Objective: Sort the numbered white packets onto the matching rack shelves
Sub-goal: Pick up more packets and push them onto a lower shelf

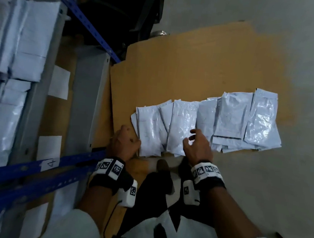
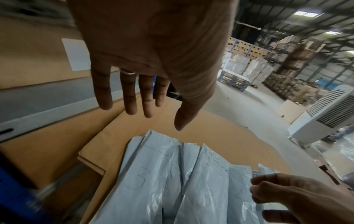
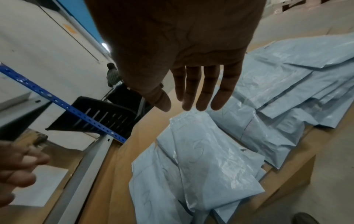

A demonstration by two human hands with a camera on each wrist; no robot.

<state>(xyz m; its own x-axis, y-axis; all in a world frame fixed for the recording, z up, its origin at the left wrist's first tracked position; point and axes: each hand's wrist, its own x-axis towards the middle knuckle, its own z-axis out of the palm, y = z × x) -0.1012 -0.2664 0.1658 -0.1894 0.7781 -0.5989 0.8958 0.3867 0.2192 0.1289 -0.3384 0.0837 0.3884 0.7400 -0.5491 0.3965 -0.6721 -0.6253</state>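
Both my hands are over the near end of the row of glossy white plastic packets (image 1: pixel 207 121), overlapping on a flat sheet of brown cardboard (image 1: pixel 185 68) on the grey floor. My left hand (image 1: pixel 124 142) is at the row's left edge: fingers straight and spread in the left wrist view, nothing gripped. My right hand (image 1: pixel 197 145) is above the middle packets, fingers extended, empty; contact with the plastic can't be confirmed.

Legible: a handwritten "3" on the nearest packet (image 2: pixel 139 180) and another "3" on its neighbour (image 2: pixel 205 200). Marks on the far packets are too faint to read. Lower packets are mostly buried under upper ones.

The blue-framed metal rack (image 1: pixel 33 172) sits left, cut off by the frame edge. One white paper shelf label (image 1: pixel 50 163) reads "4"; other labels look blank. More white packets (image 1: pixel 26 41) are stacked on a shelf, numbers not visible.
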